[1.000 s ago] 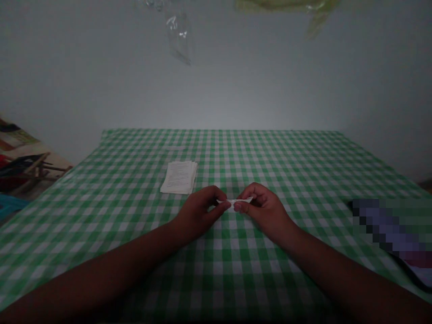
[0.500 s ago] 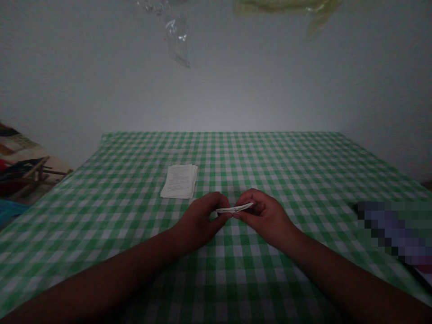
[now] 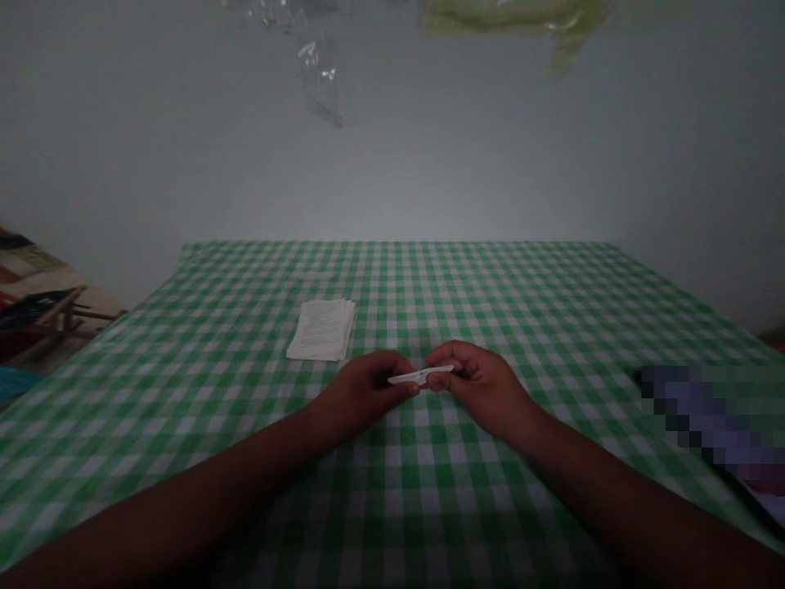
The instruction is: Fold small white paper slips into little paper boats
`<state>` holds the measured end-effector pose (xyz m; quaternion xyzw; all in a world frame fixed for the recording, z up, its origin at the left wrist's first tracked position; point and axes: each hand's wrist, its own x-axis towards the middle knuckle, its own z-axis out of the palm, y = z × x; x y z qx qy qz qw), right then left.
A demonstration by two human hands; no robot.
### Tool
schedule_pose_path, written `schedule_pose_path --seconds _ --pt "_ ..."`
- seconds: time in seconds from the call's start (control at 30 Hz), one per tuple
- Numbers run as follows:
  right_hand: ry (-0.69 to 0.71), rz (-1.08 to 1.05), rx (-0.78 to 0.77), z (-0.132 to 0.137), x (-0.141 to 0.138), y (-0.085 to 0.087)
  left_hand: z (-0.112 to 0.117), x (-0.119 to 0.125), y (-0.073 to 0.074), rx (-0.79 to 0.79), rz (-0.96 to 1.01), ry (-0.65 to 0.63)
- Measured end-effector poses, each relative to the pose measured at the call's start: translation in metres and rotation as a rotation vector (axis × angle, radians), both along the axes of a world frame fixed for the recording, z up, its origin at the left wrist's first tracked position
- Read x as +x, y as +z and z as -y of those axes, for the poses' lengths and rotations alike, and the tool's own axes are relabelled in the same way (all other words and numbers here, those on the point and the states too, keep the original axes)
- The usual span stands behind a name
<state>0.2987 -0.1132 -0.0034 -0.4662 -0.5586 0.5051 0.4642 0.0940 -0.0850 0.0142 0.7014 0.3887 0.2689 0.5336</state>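
Between my two hands is a small piece of folded white paper (image 3: 420,376), seen nearly edge-on above the tablecloth. My left hand (image 3: 361,384) pinches its left end between thumb and fingers. The right end is gripped by my right hand (image 3: 482,378), its thumb lying across the near side of the paper. Beyond my left hand lies a stack of printed paper sheets (image 3: 319,330), its edges slightly uneven. My fingers hide part of the folded piece.
A green and white checked tablecloth (image 3: 491,303) covers the table up to the wall. At the right edge lies a blurred-out dark, flat object (image 3: 705,425). Clear plastic (image 3: 322,78) and a yellowish plastic piece (image 3: 509,18) hang on the wall. Wooden furniture (image 3: 65,315) stands at the left.
My right thumb has shifted up onto the near side of the folded paper, which now looks flatter. The whole view has moved slightly. The paper stack lies undisturbed.
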Motion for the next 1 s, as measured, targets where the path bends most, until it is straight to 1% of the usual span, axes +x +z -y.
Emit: schedule_pose_path --seconds 0.07,0.17,0.2,0.27,0.37,0.57,0.67,0.73,0.83,1.0 --pt "0.015 0.066 0.030 0.002 0.000 0.000 0.001 0.001 0.002 0.096 -0.084 0.026" --pt "0.039 0.098 0.031 0.003 0.000 0.000 0.002 0.001 0.003 0.260 -0.180 0.054" --pt "0.056 0.100 0.022 0.002 -0.001 -0.001 0.002 0.001 0.003 0.296 -0.198 0.053" --pt "0.104 0.097 -0.001 0.001 -0.001 -0.001 0.003 0.000 0.004 0.316 -0.207 0.039" --pt "0.176 0.051 -0.033 -0.001 0.001 0.000 0.003 -0.002 0.008 0.251 -0.197 0.024" --pt "0.205 -0.083 -0.072 -0.005 0.010 0.002 -0.006 -0.008 0.014 -0.058 -0.081 -0.007" --pt "0.240 -0.096 -0.066 -0.008 0.013 -0.001 -0.011 -0.011 0.014 -0.143 -0.050 -0.037" --pt "0.251 -0.099 -0.063 -0.009 0.014 -0.004 -0.012 -0.013 0.014 -0.163 -0.053 -0.039" --pt "0.231 -0.104 -0.077 -0.009 0.013 -0.008 -0.011 -0.014 0.012 -0.086 -0.099 -0.044" --pt "0.174 -0.097 -0.100 -0.009 0.008 -0.011 -0.010 -0.017 0.006 0.166 -0.235 -0.078"
